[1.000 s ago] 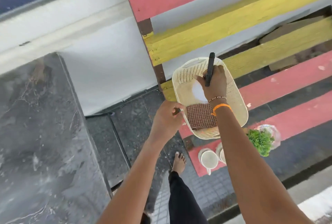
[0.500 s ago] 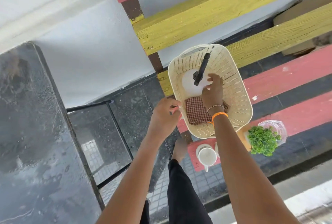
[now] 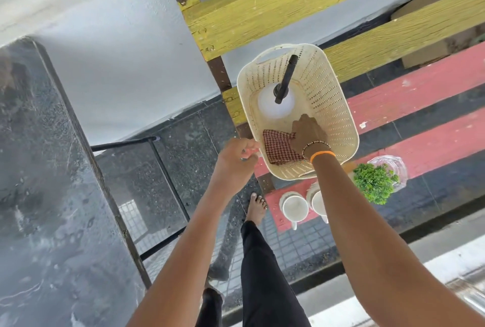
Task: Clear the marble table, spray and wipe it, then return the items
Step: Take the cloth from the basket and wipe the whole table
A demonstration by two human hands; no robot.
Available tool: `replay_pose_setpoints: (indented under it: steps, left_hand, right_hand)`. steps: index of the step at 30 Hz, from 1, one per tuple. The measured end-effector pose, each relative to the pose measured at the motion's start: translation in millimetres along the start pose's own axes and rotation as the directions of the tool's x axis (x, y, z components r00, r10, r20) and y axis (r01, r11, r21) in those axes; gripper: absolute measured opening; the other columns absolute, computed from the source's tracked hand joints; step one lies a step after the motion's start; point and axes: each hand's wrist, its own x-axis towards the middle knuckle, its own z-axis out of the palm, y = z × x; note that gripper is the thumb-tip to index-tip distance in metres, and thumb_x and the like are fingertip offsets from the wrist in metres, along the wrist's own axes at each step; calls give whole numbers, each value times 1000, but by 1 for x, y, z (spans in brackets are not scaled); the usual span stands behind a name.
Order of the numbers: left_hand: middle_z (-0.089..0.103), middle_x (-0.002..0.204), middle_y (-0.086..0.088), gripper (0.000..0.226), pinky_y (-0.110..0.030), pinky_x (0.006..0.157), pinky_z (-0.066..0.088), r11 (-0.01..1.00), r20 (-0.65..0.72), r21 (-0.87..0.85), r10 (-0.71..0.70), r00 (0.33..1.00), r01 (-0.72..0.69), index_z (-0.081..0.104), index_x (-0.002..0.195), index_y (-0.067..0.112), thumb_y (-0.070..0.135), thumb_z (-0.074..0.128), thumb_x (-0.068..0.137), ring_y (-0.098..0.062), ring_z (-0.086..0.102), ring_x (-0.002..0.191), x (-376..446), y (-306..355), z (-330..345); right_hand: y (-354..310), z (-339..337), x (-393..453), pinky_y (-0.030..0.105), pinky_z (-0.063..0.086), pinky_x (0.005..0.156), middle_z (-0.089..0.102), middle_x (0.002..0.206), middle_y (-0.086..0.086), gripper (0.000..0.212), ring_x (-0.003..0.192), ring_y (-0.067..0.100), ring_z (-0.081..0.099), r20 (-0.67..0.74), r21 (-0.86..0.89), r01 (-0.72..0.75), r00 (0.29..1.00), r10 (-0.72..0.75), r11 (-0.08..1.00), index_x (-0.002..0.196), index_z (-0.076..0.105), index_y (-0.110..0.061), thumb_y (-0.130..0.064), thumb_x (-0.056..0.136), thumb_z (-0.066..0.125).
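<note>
One cream plastic basket (image 3: 338, 106), perforated and round-cornered, is the landmark; the left hand (image 3: 235, 161) holds its near-left rim with curled fingers as its grip; the right hand (image 3: 308, 133) reaches inside, resting on one checked red cloth (image 3: 277, 147) at the near end, though whether it pinches the cloth cannot be told; one white round-bodied spray bottle (image 3: 275, 105) with a black nozzle stands at the far end inside; below the basket, two white cups (image 3: 294, 208) and one leafy green plant (image 3: 374, 182) sit on the painted wooden bench surface (image 3: 420, 90); left of the basket lies one dark veined marble table (image 3: 39, 169), its surface glossy and wet-looking.
</note>
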Motion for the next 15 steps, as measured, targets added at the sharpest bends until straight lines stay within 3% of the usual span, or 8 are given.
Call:
replay_pose_setpoints:
  steps: [5, 8, 10, 11, 13, 15]
  left_hand:
    - [57, 120, 6, 21, -5, 66, 39, 999, 43, -45, 30, 999, -28, 58, 112, 24, 19, 51, 93, -7, 57, 104, -25, 2, -9]
    - [55, 128, 1, 34, -20, 84, 42, 981, 67, -192, -18, 998, 31, 45, 130, 22, 30, 43, 97, -14, 55, 111, -49, 5, -19]
    - [55, 125, 1, 40, -31, 96, 42, 887, 97, -449, -75, 992, 111, 40, 134, 23, 39, 36, 97, -18, 55, 112, -72, 7, -31]
    - [58, 117, 3, 36, -31, 95, 44, 799, 105, -591, -62, 993, 112, 45, 128, 26, 42, 34, 97, -18, 57, 107, -86, 3, -41]
    - [63, 106, 3, 34, -30, 84, 48, 635, 87, -770, 11, 996, 60, 56, 109, 28, 49, 34, 93, -18, 60, 94, -109, -10, -64]
    - [68, 93, 4, 38, -28, 72, 48, 559, -11, -828, 56, 998, -41, 60, 100, 23, 52, 38, 91, -14, 62, 84, -138, -30, -87]
  right_hand:
    - [-25, -33, -74, 34, 38, 68, 61, 101, 14, 16, 98, 33, 56, -225, 100, 55, 974, -32, 993, 97, 54, -7, -13, 82, 52]
    - [-56, -58, -129, 32, 33, 61, 56, 90, 13, 13, 78, 32, 54, -418, 274, 202, 905, -73, 940, 88, 50, -7, -15, 81, 57]
    - [-85, -70, -166, 32, 34, 58, 55, 86, 11, 14, 72, 29, 51, -528, 303, 358, 835, -157, 883, 83, 49, -7, -14, 80, 61]
    - [-103, -74, -184, 32, 36, 58, 56, 86, 10, 14, 71, 27, 51, -563, 287, 443, 795, -225, 849, 82, 50, -6, -13, 78, 62]
    - [-136, -72, -214, 31, 38, 57, 57, 84, 10, 13, 71, 26, 52, -577, 233, 578, 730, -368, 782, 80, 51, -7, -10, 75, 63]
    - [-169, -60, -240, 30, 40, 58, 60, 86, 8, 12, 76, 27, 56, -524, 173, 671, 682, -510, 721, 82, 55, -7, -10, 74, 63]
